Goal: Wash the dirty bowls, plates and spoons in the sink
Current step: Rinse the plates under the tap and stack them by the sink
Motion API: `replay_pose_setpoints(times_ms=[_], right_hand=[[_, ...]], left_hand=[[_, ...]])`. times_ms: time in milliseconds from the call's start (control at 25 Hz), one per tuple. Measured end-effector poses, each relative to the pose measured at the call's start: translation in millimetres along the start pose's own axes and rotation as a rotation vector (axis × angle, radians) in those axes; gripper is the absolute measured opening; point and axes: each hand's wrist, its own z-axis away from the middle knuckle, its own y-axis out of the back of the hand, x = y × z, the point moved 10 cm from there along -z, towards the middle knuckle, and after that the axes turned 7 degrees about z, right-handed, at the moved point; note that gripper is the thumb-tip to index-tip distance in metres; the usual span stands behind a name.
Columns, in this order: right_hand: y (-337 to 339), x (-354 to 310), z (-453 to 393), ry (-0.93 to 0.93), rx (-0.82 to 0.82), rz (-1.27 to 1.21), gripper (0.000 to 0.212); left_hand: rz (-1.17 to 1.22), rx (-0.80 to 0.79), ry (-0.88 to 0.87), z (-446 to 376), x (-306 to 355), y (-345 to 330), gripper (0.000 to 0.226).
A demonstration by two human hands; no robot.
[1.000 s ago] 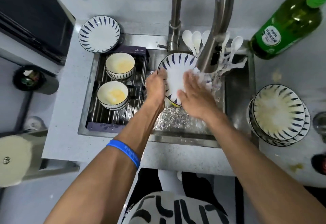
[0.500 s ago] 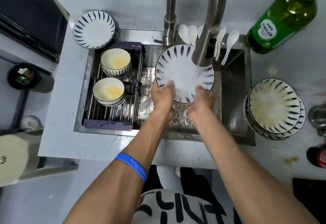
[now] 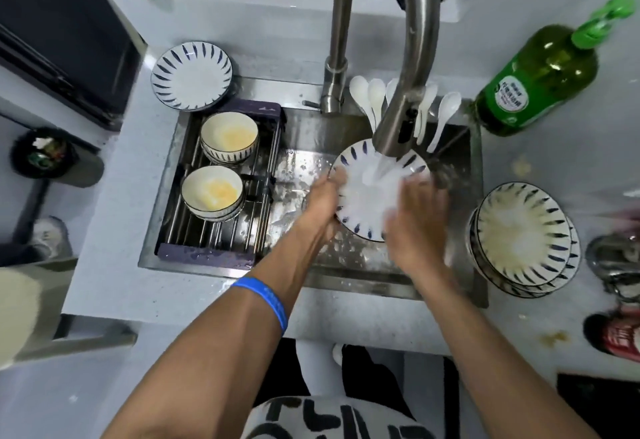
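Note:
A white plate with blue dashes (image 3: 367,196) is tilted under the running faucet (image 3: 401,120) in the sink (image 3: 304,148). My left hand (image 3: 323,205) grips its left rim. My right hand (image 3: 415,220) lies flat on the plate's right face, blurred by motion. Two stacks of bowls with yellow residue (image 3: 228,139) (image 3: 212,192) sit on the rack (image 3: 221,231) in the sink's left half. Several white spoons (image 3: 446,106) lean at the sink's back edge. A stack of dirty plates (image 3: 523,238) stands on the counter at the right.
A clean-looking plate (image 3: 191,74) rests on the counter behind the rack. A green soap bottle (image 3: 540,82) stands at the back right. Jars line a shelf above the faucet. Metal and red objects lie at the far right edge.
The plate has tipped under the water stream. My right hand has moved from its lower rim onto its right face and is rubbing; my left hand has shifted up the left rim.

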Motion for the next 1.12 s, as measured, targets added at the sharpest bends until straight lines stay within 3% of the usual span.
replay_pose_setpoints(times_ms=[80,120,240,400,560,680,760,840,920,1040,1120], right_hand=[[-27,-52,3,0.312,-0.251,0.026,0.068],[-30,-63,-6,0.346,-0.317,-0.014,0.068],[-14,-63,-37,0.195,-0.286,-0.036,0.071],[-16,-97,-27,0.367,-0.265,-0.143,0.062],[14,-85,-56,0.173,-0.021,-0.117,0.066],[34,-41,-63,-0.261,0.127,-0.49,0.062],[24,-18,-71,-0.398,0.027,-0.665,0.02],[13,-7,-74,-0.418,-0.038,-0.78,0.023],[6,3,-61,-0.501,0.065,-1.052,0.025],[-20,5,-25,-0.67,0.02,-1.305,0.019],[-27,3,-14,-0.659,-0.025,-1.353,0.025]], left_hand=[[-0.057,-0.021,-0.066,4,9,0,0.032],[-0.092,-0.024,-0.096,5,13,1,0.029],[-0.1,0.066,-0.221,5,42,16,0.022],[-0.179,0.07,-0.281,15,56,16,0.027],[-0.271,0.162,-0.347,20,71,29,0.048],[-0.245,0.151,-0.315,20,75,35,0.049],[-0.119,0.207,-0.3,16,75,51,0.047],[0.098,0.161,-0.212,9,59,50,0.042],[0.209,0.083,-0.041,15,24,34,0.035],[-0.044,0.191,-0.006,32,0,34,0.046],[-0.378,0.333,-0.292,34,34,44,0.06]])
